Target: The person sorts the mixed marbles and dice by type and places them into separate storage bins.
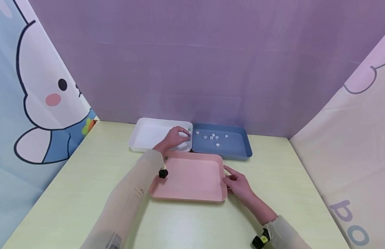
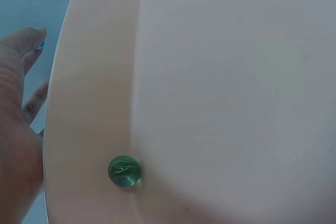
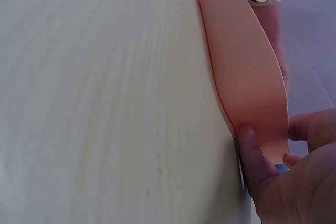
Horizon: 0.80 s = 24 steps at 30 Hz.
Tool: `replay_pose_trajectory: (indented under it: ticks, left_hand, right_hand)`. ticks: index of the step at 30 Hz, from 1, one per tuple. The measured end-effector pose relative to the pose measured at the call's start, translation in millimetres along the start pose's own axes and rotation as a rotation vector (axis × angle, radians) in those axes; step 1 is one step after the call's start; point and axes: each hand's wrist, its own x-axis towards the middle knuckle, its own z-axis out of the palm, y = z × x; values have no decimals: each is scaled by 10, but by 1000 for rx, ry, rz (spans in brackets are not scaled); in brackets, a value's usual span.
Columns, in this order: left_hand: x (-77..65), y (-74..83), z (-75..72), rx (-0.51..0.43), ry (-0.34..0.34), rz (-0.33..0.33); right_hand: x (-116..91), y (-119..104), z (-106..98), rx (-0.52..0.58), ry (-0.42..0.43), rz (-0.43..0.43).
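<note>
In the head view, my left hand (image 1: 176, 137) reaches over the right end of the white tray (image 1: 145, 135). Its thumb and forefinger pinch a small blue marble (image 2: 41, 45), mostly hidden by the fingertips. Another marble (image 1: 189, 130) lies close by in that tray. A green marble (image 2: 124, 171) sits at the upper left corner of the pink tray (image 1: 192, 178), under my left forearm. My right hand (image 1: 239, 185) holds the pink tray's right side; in the right wrist view the thumb (image 3: 251, 153) presses its outer wall, with other fingers at the rim.
A blue tray (image 1: 236, 152) with several white dice (image 1: 212, 137) stands right of the white tray, behind the pink one. All three stand on a pale wooden table (image 1: 176, 224). A purple cloth (image 1: 192, 69) rises at the table's back edge, with printed cloths on both sides.
</note>
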Motion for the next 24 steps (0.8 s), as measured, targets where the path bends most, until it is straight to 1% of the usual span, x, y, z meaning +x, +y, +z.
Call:
replay_pose_trajectory:
  ticks: [3, 10, 13, 17, 18, 20, 24]
  left_hand:
    - [-5, -4, 0, -1, -6, -3]
    - [-1, 16, -23, 16, -22, -28]
    - [-5, 51, -45, 26, -33, -18]
    - [-31, 132, -95, 43, -53, 11]
    - [-39, 153, -108, 55, -64, 19]
    - [-57, 195, -134, 110, -96, 42]
    - [-98, 260, -186, 272, -165, 102]
  right_hand:
    - [0, 1, 4, 1, 1, 10]
    - [-6, -9, 5, 4, 0, 1]
    - [-9, -15, 3, 10, -4, 2]
    - [-7, -17, 4, 14, -7, 11]
    - [-6, -15, 4, 13, -7, 12]
    - [-5, -12, 4, 11, -6, 13]
    - [-13, -14, 20, 13, 1, 14]
